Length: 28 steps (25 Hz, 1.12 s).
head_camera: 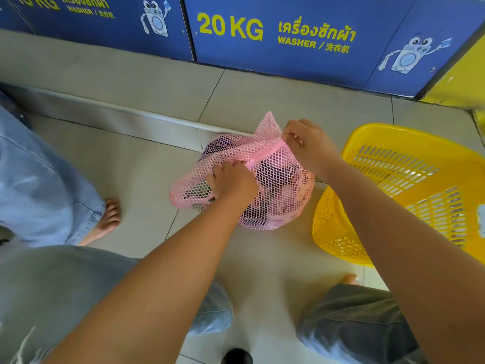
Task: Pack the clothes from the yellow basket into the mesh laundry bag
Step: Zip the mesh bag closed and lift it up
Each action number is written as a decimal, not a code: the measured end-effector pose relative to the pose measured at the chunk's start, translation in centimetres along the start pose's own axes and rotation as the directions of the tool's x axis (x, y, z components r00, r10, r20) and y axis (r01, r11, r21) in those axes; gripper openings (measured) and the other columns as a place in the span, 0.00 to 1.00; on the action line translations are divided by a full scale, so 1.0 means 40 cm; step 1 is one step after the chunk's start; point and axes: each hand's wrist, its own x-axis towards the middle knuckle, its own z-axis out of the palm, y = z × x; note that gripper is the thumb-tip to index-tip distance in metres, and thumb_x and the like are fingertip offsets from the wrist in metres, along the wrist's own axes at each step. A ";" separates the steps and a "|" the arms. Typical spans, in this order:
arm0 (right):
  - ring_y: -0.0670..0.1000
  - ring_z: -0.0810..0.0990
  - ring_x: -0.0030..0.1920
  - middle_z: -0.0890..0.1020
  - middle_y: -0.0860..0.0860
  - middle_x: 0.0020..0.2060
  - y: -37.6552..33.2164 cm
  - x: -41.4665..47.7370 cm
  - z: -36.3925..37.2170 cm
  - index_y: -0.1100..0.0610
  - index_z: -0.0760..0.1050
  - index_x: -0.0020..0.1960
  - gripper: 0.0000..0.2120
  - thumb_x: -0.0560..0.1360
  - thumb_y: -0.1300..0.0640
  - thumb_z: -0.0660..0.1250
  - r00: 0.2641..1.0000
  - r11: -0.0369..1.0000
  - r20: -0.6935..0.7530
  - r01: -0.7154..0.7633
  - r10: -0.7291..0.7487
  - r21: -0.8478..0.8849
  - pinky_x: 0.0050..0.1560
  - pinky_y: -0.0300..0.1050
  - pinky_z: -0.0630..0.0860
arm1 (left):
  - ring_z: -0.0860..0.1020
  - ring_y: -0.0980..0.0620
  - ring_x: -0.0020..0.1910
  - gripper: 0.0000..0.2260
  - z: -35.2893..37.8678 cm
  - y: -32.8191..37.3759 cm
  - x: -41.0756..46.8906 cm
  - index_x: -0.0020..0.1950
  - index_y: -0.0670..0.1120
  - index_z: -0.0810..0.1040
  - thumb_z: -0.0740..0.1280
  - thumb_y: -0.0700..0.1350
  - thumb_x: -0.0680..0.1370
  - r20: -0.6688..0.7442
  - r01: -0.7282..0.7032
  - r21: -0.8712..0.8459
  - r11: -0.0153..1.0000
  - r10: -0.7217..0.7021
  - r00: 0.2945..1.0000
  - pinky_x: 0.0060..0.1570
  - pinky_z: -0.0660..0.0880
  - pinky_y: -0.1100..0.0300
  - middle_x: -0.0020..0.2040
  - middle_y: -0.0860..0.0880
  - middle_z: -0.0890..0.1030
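A pink mesh laundry bag (278,185) bulges with dark and pink clothes and hangs just above the tiled floor. My left hand (231,179) grips the mesh at the bag's left side, beside the pink zipper band. My right hand (309,145) pinches the far end of that band at the bag's top right. The yellow basket (393,195) stands tilted on the floor to the right of the bag; no clothes show in the part of it in view.
Blue washer fronts (288,48) marked "20 KG" line the back on a raised step. Another person's bare foot (107,219) and denim leg stand at the left. My own legs are at the bottom of the view.
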 end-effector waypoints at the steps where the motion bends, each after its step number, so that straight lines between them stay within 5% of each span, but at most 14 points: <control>1: 0.56 0.76 0.48 0.78 0.54 0.49 0.001 0.002 -0.001 0.56 0.75 0.52 0.07 0.80 0.58 0.58 1.000 1.000 0.003 -0.004 0.004 0.015 0.48 0.56 0.77 | 0.70 0.41 0.65 0.16 0.011 0.000 0.011 0.63 0.48 0.75 0.60 0.54 0.80 0.025 0.029 -0.185 0.982 -0.025 0.999 0.64 0.66 0.45 0.62 0.47 0.76; 3: 0.56 0.76 0.49 0.78 0.54 0.49 0.000 0.004 -0.003 0.56 0.75 0.52 0.08 0.80 0.58 0.58 1.000 0.999 0.016 -0.019 0.018 0.036 0.49 0.55 0.77 | 0.77 0.42 0.56 0.10 0.016 0.002 0.020 0.51 0.49 0.78 0.63 0.55 0.78 0.096 0.095 -0.542 0.835 -0.050 0.994 0.60 0.72 0.43 0.52 0.48 0.81; 5: 0.57 0.76 0.53 0.78 0.53 0.51 0.000 0.005 -0.005 0.55 0.75 0.54 0.08 0.80 0.57 0.58 0.998 0.998 0.027 -0.058 0.058 0.003 0.52 0.55 0.75 | 0.78 0.45 0.47 0.09 0.016 0.002 0.021 0.39 0.49 0.76 0.67 0.52 0.77 0.093 0.123 -0.684 0.719 -0.082 0.992 0.59 0.73 0.40 0.42 0.51 0.81; 9: 0.56 0.73 0.60 0.76 0.52 0.56 -0.024 -0.012 -0.007 0.51 0.71 0.58 0.10 0.77 0.55 0.63 0.999 0.963 -0.020 -0.038 0.033 -0.268 0.60 0.54 0.66 | 0.77 0.49 0.43 0.06 0.009 0.002 0.013 0.39 0.47 0.80 0.69 0.45 0.76 0.019 0.043 -0.739 0.672 -0.043 0.999 0.55 0.76 0.49 0.40 0.55 0.79; 12: 0.53 0.79 0.52 0.81 0.47 0.47 -0.057 -0.024 0.018 0.51 0.73 0.53 0.08 0.75 0.49 0.64 0.986 0.968 0.150 0.109 -0.076 -0.227 0.56 0.49 0.65 | 0.74 0.51 0.37 0.06 -0.013 0.003 -0.001 0.47 0.41 0.82 0.65 0.37 0.78 0.089 0.078 -0.809 0.583 -0.009 0.996 0.43 0.72 0.56 0.42 0.49 0.80; 14: 0.51 0.80 0.49 0.83 0.45 0.45 -0.066 -0.035 0.042 0.50 0.73 0.53 0.13 0.75 0.43 0.64 0.969 0.976 0.241 0.097 -0.048 -0.196 0.59 0.51 0.65 | 0.76 0.49 0.43 0.10 -0.034 0.001 -0.013 0.46 0.45 0.83 0.62 0.35 0.78 0.143 0.123 -0.838 0.532 -0.004 0.990 0.47 0.70 0.57 0.44 0.49 0.80; 17: 0.52 0.81 0.47 0.85 0.47 0.44 -0.064 -0.039 0.062 0.51 0.72 0.54 0.17 0.75 0.39 0.63 0.982 0.976 0.184 0.077 -0.038 -0.206 0.62 0.53 0.66 | 0.77 0.50 0.52 0.12 -0.054 -0.004 -0.026 0.50 0.47 0.82 0.61 0.35 0.79 0.170 0.124 -0.862 0.491 0.052 0.984 0.46 0.70 0.61 0.54 0.49 0.81; 22: 0.56 0.81 0.46 0.84 0.52 0.42 -0.063 -0.030 0.067 0.54 0.73 0.53 0.08 0.79 0.52 0.60 0.989 0.974 0.119 0.113 -0.090 -0.197 0.57 0.52 0.68 | 0.77 0.50 0.49 0.15 -0.048 -0.010 -0.029 0.44 0.51 0.82 0.61 0.34 0.78 0.172 0.124 -0.888 0.443 0.069 0.983 0.43 0.72 0.62 0.47 0.52 0.81; 25: 0.57 0.79 0.46 0.83 0.53 0.41 -0.065 -0.032 0.075 0.57 0.75 0.53 0.08 0.76 0.55 0.62 0.989 0.965 0.101 0.129 -0.109 -0.226 0.55 0.53 0.70 | 0.76 0.52 0.42 0.09 -0.035 -0.006 -0.027 0.49 0.45 0.83 0.62 0.42 0.79 0.151 0.098 -0.861 0.500 0.066 0.986 0.43 0.71 0.60 0.45 0.48 0.82; 28: 0.58 0.77 0.44 0.82 0.56 0.39 -0.064 -0.034 0.089 0.59 0.76 0.49 0.07 0.75 0.58 0.61 0.987 0.967 0.080 0.154 -0.141 -0.201 0.49 0.53 0.72 | 0.73 0.48 0.37 0.14 -0.009 0.001 -0.016 0.40 0.43 0.80 0.63 0.50 0.79 0.080 0.084 -0.847 0.526 -0.030 0.996 0.43 0.70 0.55 0.37 0.45 0.79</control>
